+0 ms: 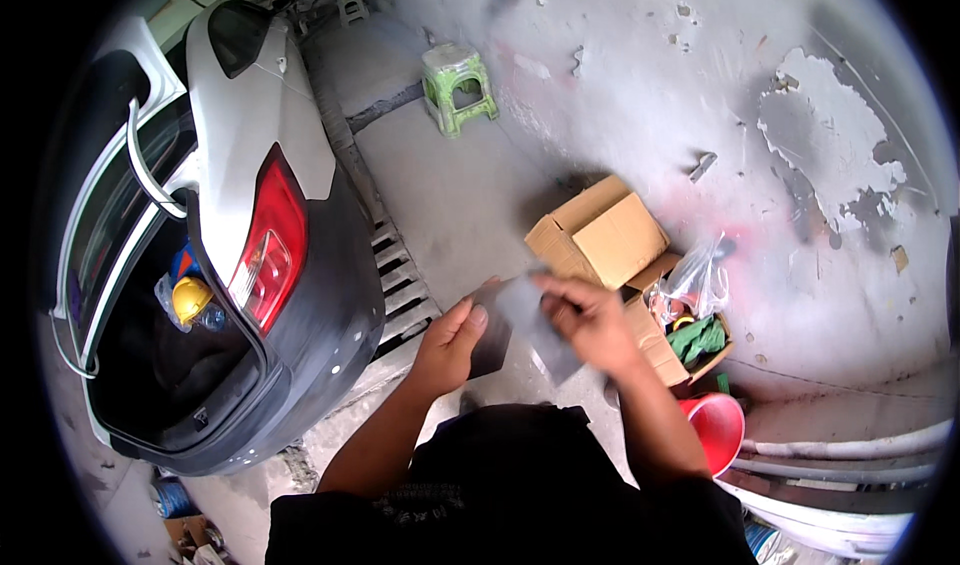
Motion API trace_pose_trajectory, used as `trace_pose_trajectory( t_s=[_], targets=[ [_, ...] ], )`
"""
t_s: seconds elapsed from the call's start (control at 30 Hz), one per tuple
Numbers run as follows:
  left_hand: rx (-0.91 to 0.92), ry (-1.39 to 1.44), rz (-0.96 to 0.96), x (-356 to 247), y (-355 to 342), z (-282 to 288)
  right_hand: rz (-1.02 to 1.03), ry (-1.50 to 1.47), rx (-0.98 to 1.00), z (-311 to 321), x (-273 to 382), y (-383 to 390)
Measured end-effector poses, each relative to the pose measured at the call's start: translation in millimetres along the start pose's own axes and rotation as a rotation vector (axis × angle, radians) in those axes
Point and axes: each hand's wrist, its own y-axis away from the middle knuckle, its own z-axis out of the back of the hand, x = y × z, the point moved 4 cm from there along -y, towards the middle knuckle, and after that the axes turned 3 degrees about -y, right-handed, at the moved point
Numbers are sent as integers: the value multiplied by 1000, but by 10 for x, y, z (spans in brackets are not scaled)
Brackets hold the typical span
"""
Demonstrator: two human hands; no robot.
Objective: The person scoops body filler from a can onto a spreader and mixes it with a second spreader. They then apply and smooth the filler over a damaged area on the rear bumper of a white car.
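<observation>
In front of my body, my left hand (446,349) is closed, thumb on top, on a dark flat sheet (490,341) that looks like sandpaper. My right hand (594,323) is pinched on a grey sheet (528,315), smeared by motion. The grey sheet hangs down at a slant to the right of the dark one and partly overlaps it. Whether the two pieces are joined, I cannot tell.
A white car (290,275) with its tailgate up stands on the left, a yellow helmet (190,298) in its boot. Cardboard boxes (622,240) and a red bucket (722,430) sit at the right. Farther off are a green stool (458,90) and a floor grate (400,285).
</observation>
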Motion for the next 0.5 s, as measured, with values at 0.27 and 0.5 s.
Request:
trace_pose_trajectory(
  t_s=[0.27,0.5],
  targets=[
    [-39,14,43,97,-11,63,266,291,232,-33,205,-25],
    [12,-112,65,57,20,137,252,249,177,76,229,-160]
  ],
)
